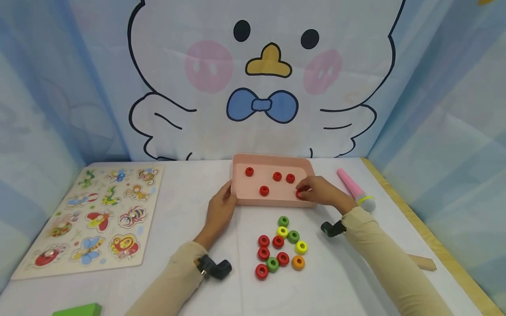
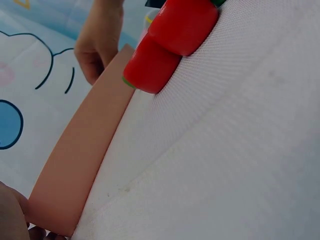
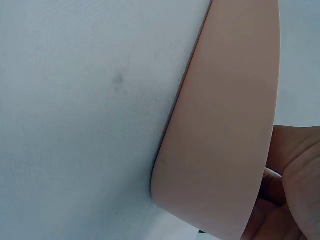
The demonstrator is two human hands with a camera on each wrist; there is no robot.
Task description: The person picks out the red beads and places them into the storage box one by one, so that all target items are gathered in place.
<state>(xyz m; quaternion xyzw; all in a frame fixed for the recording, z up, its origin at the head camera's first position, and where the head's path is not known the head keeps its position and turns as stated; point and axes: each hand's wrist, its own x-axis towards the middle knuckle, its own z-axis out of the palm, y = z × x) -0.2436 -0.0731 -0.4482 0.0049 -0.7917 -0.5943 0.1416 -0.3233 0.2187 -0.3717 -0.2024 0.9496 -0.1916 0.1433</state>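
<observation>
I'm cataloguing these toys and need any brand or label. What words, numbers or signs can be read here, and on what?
None can be read in any view.
Puzzle board: insect pictures only, no letters visible.
Pink tray, rings, pink microphone: no print seen.
Backdrop: a cartoon bird drawing, no text.

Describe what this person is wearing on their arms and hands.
Both arms are in long beige sleeves reaching the wrists. A small black camera is strapped at each wrist. The left hand and right hand are bare, with no gloves, and no rings or watch can be seen.
</observation>
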